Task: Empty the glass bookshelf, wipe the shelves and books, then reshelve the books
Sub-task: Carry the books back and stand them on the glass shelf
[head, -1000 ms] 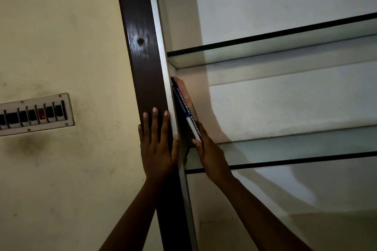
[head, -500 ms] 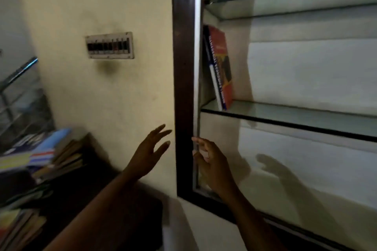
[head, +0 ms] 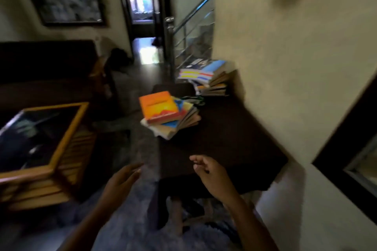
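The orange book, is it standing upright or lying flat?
Lying flat. The orange book lies cover up on top of the near stack on the dark table.

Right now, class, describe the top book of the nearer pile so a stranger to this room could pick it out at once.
Find the dark table against the cream wall; two piles of books lie on it. Take the nearer pile, at the table's left edge. Its top book is bright orange, while the far pile is topped in white and blue.
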`<state>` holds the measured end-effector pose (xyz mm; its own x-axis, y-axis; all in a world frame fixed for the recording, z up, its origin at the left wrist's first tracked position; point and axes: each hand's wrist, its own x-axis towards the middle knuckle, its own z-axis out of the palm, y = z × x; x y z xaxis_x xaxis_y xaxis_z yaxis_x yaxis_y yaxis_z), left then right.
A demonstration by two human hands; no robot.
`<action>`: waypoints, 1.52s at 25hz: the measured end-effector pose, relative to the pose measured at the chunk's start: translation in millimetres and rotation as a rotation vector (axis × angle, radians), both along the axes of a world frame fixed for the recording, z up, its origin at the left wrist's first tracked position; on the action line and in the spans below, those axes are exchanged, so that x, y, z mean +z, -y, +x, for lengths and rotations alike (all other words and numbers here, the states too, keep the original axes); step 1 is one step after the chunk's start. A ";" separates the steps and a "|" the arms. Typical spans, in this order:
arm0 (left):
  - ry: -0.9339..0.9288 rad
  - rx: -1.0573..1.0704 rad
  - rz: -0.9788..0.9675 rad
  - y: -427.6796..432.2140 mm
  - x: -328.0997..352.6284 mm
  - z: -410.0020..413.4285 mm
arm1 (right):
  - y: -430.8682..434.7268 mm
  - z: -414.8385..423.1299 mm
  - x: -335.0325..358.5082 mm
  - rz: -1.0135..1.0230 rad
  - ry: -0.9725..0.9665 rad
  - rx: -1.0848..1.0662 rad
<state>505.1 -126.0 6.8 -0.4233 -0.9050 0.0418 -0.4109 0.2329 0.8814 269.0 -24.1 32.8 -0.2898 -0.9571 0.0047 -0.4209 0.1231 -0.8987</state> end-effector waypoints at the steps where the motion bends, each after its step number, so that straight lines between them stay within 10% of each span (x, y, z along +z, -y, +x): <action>1: 0.030 0.060 0.020 1.7 -9.0 34.5 | 15.9 29.8 -12.9 0.045 0.012 0.076; 10: 0.247 0.545 0.296 18.8 -102.9 343.8 | 148.0 344.7 -121.7 0.369 -0.050 0.673; 15: 0.311 0.569 0.502 55.4 -140.3 419.9 | 192.5 372.3 -177.4 0.665 -0.203 0.739; 23: 0.283 0.159 0.400 362.6 -166.7 316.4 | 303.8 199.8 -301.9 0.929 -0.096 0.084; 38: 0.333 -0.057 0.573 819.2 -176.6 203.4 | 800.5 177.2 -141.4 0.441 -0.028 0.067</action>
